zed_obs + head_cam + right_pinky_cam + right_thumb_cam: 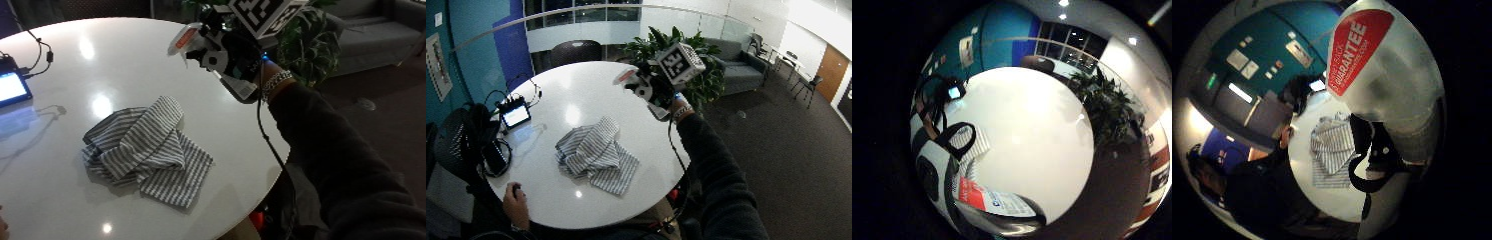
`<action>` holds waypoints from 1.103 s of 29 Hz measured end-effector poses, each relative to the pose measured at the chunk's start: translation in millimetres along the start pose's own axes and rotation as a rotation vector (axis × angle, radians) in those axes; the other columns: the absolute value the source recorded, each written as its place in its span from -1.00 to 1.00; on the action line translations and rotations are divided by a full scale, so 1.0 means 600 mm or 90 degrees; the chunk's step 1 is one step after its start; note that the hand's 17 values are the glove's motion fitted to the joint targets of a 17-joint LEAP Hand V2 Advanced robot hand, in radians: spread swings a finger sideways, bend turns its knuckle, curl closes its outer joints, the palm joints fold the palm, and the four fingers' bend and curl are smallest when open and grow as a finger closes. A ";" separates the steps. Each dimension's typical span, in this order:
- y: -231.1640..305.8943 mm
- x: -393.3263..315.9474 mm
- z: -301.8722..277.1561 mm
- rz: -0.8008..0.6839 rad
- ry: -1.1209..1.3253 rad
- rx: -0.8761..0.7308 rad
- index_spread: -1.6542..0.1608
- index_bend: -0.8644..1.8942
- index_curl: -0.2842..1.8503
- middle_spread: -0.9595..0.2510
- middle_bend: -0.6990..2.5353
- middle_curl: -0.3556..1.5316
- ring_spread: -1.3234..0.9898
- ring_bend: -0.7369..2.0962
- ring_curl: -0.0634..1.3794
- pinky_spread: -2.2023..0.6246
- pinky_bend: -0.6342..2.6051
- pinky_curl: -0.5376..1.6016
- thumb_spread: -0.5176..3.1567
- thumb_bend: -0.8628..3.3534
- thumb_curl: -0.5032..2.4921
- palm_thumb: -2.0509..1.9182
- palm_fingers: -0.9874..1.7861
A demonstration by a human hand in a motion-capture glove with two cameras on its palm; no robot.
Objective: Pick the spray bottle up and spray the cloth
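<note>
A grey-and-white striped cloth [143, 150] lies crumpled on the round white table [80, 60], toward its near right part. My gloved right hand [233, 57] is raised above the table's right edge, beyond the cloth, and grips a translucent spray bottle [185, 40] with a red label. The bottle's top end points toward the table's middle. In the thumb side palm view the bottle [1387, 65] looms close, with the cloth [1332, 145] on the table past it. The little finger side palm view shows the bottle's label [997, 205] and a corner of the cloth [974, 145].
A small device with a lit screen [10, 85] and cables sits at the table's left edge. A potted plant [685, 50] stands behind the raised hand. The bare left hand [516, 200] rests at the table's near edge. A black bag [466, 140] stands left of the table.
</note>
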State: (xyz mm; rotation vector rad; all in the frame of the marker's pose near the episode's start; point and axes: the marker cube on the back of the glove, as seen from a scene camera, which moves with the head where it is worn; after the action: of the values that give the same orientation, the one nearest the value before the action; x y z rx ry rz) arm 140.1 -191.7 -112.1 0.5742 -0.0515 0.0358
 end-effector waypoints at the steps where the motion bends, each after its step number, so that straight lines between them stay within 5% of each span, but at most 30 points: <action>1: -0.008 -0.021 -0.001 -0.021 0.017 -0.036 0.51 -0.24 -0.35 0.20 -0.21 -0.10 -0.06 0.01 -0.30 0.32 -0.32 -0.14 -0.10 -0.60 -0.45 0.42 0.73; 9: 0.029 -0.140 0.058 -0.149 0.187 -0.327 0.50 -0.23 -0.33 0.19 -0.20 -0.09 -0.06 0.02 -0.30 0.32 -0.33 -0.14 -0.08 -0.60 -0.45 0.43 0.73; 16: 0.074 -0.170 0.118 -0.211 0.308 -0.459 0.51 -0.24 -0.32 0.19 -0.20 -0.09 -0.06 0.03 -0.29 0.33 -0.33 -0.14 -0.07 -0.60 -0.44 0.43 0.72; 24: 0.119 -0.180 0.164 -0.254 0.363 -0.527 0.51 -0.24 -0.30 0.20 -0.19 -0.09 -0.06 0.04 -0.29 0.32 -0.32 -0.14 -0.07 -0.60 -0.43 0.44 0.72; 32: 0.090 -0.189 0.136 -0.229 0.297 -0.457 0.51 -0.24 -0.30 0.19 -0.19 -0.09 -0.06 0.04 -0.30 0.32 -0.32 -0.14 -0.07 -0.60 -0.43 0.44 0.72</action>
State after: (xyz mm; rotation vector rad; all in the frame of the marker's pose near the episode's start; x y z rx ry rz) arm 21.3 -193.1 -20.9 -0.1577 0.4785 -0.1941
